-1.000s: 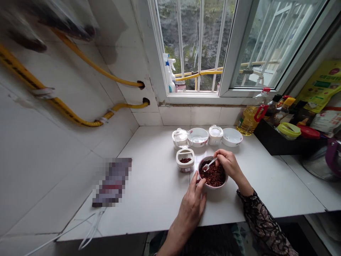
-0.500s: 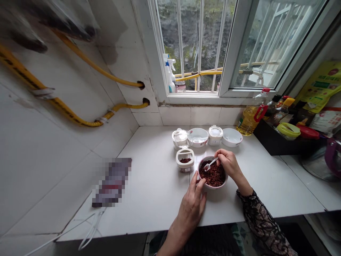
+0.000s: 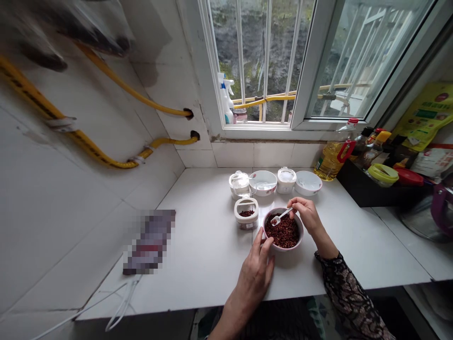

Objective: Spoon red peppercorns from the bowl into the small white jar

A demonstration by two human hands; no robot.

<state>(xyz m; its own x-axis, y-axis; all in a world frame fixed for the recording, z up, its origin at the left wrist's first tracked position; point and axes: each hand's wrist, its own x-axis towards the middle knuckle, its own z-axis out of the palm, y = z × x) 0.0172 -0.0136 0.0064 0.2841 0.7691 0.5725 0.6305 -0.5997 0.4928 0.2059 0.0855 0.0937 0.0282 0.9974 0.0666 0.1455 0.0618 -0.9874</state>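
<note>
Here, the right hand (image 3: pixel 307 216) pinches a white spoon (image 3: pixel 281 217) above a peppercorn bowl (image 3: pixel 283 248), left hand (image 3: pixel 254 278) gripping its rim.

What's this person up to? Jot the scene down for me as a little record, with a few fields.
Left hand: fingers at the white bowl
Right hand: holding a small white spoon over the grains
Bowl contents: dark red spice grains
Beside bowl: open jar with similar grains

Left along the countertop (image 3: pixel 198 245) a hand (image 3: pixel 253 278) can pass; jars (image 3: pixel 246 219) block the window (image 3: pixel 262 61).
</note>
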